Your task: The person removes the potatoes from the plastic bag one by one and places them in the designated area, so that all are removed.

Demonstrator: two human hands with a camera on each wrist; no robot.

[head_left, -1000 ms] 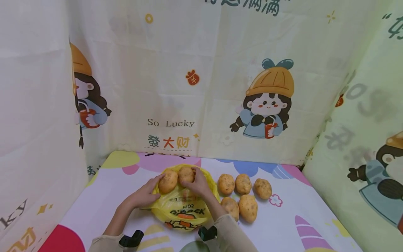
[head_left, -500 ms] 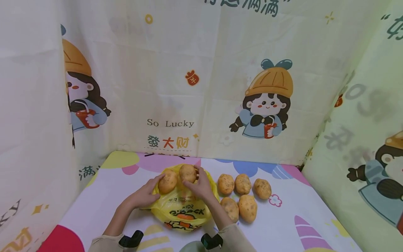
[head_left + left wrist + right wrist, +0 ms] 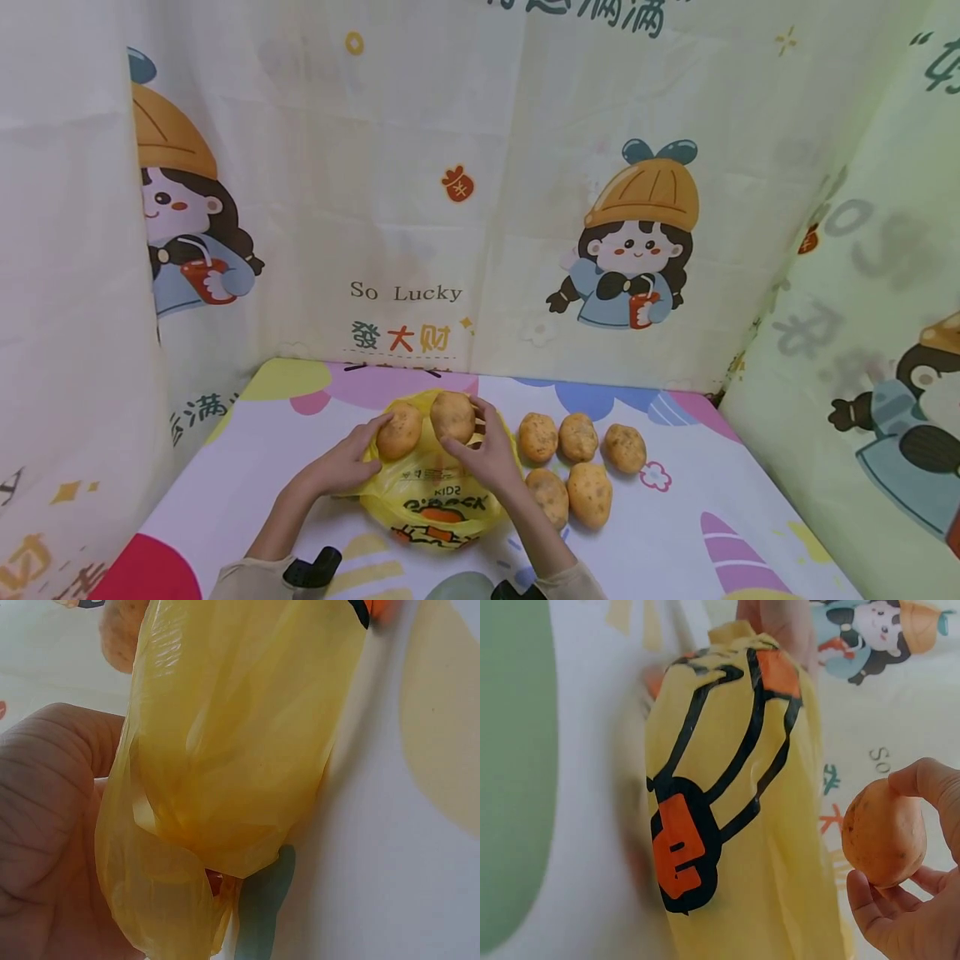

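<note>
Right hand (image 3: 487, 446) grips potato (image 3: 453, 417), thumb opposing fingers, probably so rounded body cannot slip. Yellow bag (image 3: 412, 492) between both hands, its near end short of fingertips. Left hand (image 3: 345, 462) at bag's left edge, beside second potato (image 3: 399, 433), apparently steadying both; whether fingers pinch film, cannot tell. Five loose potatoes (image 3: 579, 437) right of right hand, in two rows, presumably for easy reach.

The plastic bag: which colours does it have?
The bag is yellow with black and orange print, best seen in the right wrist view.

The backdrop (image 3: 405, 242) reads "So Lucky", "發大财"; the bag (image 3: 438, 487), "KIDS".
</note>
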